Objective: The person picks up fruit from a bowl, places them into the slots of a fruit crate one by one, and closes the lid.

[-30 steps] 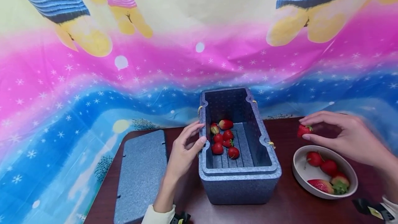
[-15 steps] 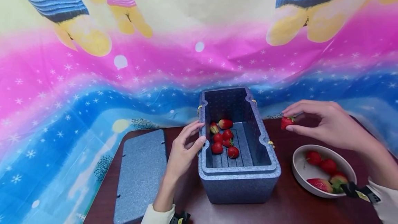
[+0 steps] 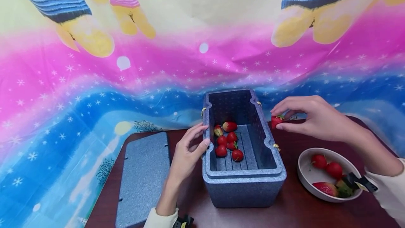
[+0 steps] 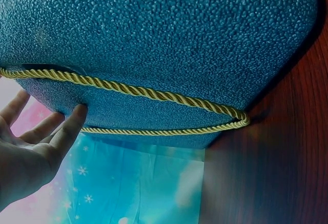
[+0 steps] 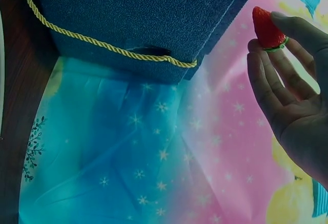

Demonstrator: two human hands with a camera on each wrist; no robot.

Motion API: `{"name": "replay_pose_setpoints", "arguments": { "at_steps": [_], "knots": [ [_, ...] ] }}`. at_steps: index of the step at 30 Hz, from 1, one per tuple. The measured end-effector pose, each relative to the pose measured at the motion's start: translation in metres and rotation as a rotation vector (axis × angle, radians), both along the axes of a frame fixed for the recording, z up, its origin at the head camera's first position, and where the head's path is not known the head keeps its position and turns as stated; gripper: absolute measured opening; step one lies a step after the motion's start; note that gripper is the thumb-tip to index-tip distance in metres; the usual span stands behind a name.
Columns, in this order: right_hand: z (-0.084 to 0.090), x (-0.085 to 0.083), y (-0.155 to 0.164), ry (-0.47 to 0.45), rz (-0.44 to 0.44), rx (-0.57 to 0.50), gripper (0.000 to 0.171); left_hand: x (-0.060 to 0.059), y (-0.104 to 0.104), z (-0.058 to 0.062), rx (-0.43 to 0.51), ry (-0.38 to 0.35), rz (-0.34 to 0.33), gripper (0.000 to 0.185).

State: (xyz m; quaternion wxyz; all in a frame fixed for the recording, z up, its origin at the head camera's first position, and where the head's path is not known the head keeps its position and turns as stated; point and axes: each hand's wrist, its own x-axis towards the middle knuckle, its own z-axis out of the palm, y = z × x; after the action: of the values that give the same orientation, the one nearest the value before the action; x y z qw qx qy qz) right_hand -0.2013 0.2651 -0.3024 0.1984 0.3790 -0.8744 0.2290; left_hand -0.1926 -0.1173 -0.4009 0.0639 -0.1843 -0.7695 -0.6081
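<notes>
Head view, w/ wrist views as insets. Right hand (image 3: 316, 119) raised just beside the right rim of the foam box (image 3: 243, 185), above the table (image 3: 294, 210); fingers (image 5: 271, 83) narrow, pinching one strawberry (image 3: 277, 120) betw. thumb and fingertips, green cap toward the palm in the right wrist view. Held strawberry level w/ the box's upper right edge, outside the cavity, well apart from the bowl. Left hand (image 3: 186, 154) set against the box's left wall near the top rim; fingers relaxed and nearly straight, thumb touching the foam just above the gold cord (image 4: 154, 93) in the left wrist view, gripping nothing. Inside the box, on the ribbed floor toward the left wall: cluster of strawberries (image 3: 226, 140), approx. seven, some touching. Box upright, open, lid off; flat foam lid (image 3: 142, 178) lying on the table to the left, apart from the box. White bowl (image 3: 307, 177) on the table right of the box, holding several more strawberries, partly hidden by the right wrist strap. Backdrop: printed cloth (image 3: 126, 62), pink, blue, yellow.
</notes>
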Motion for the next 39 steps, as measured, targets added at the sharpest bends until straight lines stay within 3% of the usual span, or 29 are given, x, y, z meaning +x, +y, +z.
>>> {"name": "replay_pose_setpoints", "arguments": {
  "at_steps": [7,13,20,31,39],
  "knots": [
    [0.007,-0.005,-0.008,-0.021,0.006,0.001,0.054,-0.001,0.000,0.000,-0.003,0.008,-0.002,0.041],
    [0.010,-0.016,-0.020,-0.039,0.064,-0.006,0.048,-0.001,-0.001,0.000,0.002,0.013,-0.002,0.041],
    [0.009,-0.028,-0.034,-0.109,0.120,-0.024,0.045,-0.001,-0.001,0.000,-0.004,0.009,0.000,0.041],
    [0.006,-0.042,-0.048,-0.247,0.134,-0.024,0.032,-0.001,-0.001,-0.001,-0.002,0.013,-0.005,0.041],
    [0.002,-0.052,-0.061,-0.284,0.155,0.024,0.028,-0.001,0.000,0.000,-0.001,0.009,-0.001,0.041]
  ]
}}
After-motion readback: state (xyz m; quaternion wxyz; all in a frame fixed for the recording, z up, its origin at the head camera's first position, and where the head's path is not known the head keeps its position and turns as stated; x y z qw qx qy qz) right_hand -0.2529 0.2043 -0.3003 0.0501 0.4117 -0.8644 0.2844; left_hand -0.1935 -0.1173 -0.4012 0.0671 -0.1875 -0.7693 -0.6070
